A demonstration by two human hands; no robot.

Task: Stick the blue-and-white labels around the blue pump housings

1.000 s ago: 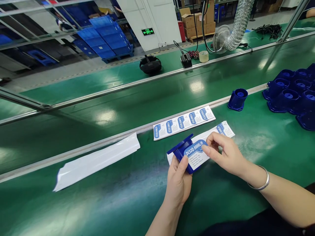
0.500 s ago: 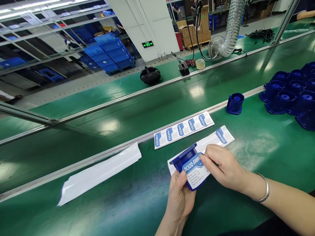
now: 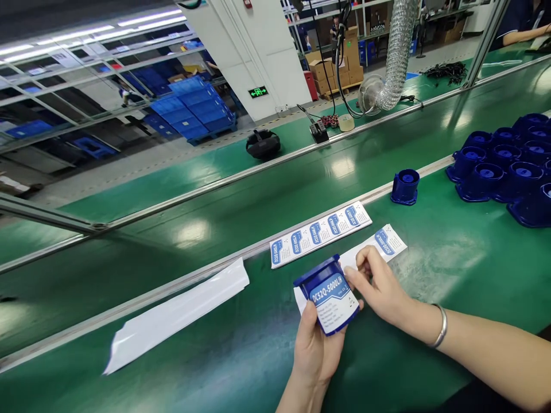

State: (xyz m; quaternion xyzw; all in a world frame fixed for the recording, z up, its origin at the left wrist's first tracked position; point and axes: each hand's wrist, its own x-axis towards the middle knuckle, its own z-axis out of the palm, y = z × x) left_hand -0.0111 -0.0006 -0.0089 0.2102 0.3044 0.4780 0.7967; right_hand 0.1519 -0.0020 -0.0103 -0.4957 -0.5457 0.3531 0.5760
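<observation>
Label (image 3: pixel 332 305) now flat on blue housing (image 3: pixel 322 276), right fingers (image 3: pixel 360 281) off its lettering

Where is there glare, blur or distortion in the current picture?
Head view: pale glare spots on the green worktop; head view: the label on the held blue cup has a readable large heading, but its smallest lines are too soft to read; head view: the white pillar looks tilted.

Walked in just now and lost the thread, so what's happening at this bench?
The left hand holds a dark blue plastic housing with a DC52Q-5000L/H label on its side. The right hand is beside the label, contact unclear. Label sheets lie beyond; more blue housings stand to the right.
</observation>
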